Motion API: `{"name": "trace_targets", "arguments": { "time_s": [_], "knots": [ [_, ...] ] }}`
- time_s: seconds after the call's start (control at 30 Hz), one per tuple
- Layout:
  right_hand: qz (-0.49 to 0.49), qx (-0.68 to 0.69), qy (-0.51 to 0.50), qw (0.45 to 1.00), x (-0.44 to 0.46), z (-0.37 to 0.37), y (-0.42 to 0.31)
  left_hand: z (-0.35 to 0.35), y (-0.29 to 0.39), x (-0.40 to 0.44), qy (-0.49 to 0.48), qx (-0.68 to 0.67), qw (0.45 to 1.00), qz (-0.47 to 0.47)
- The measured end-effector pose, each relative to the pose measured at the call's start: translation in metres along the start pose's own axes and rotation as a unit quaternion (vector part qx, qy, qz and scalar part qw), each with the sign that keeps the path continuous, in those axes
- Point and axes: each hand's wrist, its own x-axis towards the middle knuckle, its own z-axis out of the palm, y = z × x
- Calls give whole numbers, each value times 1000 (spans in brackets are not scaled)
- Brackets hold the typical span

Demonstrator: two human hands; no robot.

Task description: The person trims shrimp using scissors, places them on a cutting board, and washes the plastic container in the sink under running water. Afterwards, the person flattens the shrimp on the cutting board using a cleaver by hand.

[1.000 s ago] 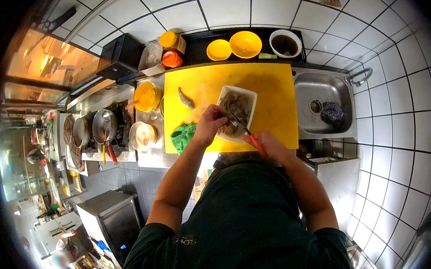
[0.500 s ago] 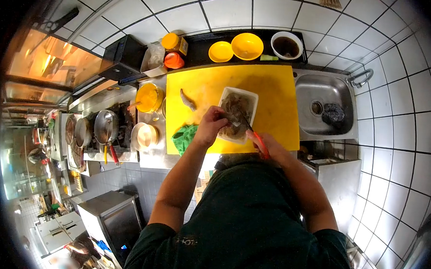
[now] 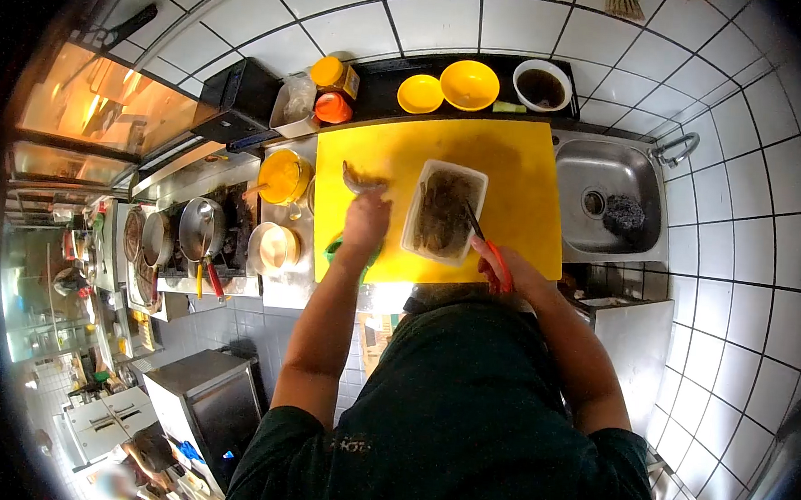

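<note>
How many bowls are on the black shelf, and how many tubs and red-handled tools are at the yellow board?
Yellow bowls: 2
White bowl: 1
White tub: 1
Red-handled tool: 1
Total: 5

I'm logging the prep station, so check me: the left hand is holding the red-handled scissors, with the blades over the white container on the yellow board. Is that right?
Not quite: the head view shows the right hand holding the red-handled scissors, with the blades over the white container on the yellow board.
</note>
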Motion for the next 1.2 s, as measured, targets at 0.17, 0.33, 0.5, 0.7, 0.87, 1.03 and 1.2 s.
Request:
{"name": "trace_targets", "arguments": {
  "time_s": [0.17,0.33,0.5,0.7,0.87,1.03,1.2],
  "knots": [
    [26,-16,3,1000,5,-1,0,37,53,-18,-203,77,974,63],
    [23,-20,29,999,-6,-2,-13,60,89,-29,-316,80,943,62],
    [23,-25,28,999,-9,-5,-15,76,93,-36,-284,130,949,31],
    [41,-5,27,999,-6,-7,-4,35,103,-29,-235,117,964,-35],
    [36,22,11,999,-4,-12,4,10,75,-27,-111,-70,988,-78],
    [28,-16,1,999,-7,-3,-5,11,62,-31,-40,-448,874,-185],
    [51,-45,-50,996,-8,-2,-11,23,59,-31,21,-528,825,-199]
  ]
}}
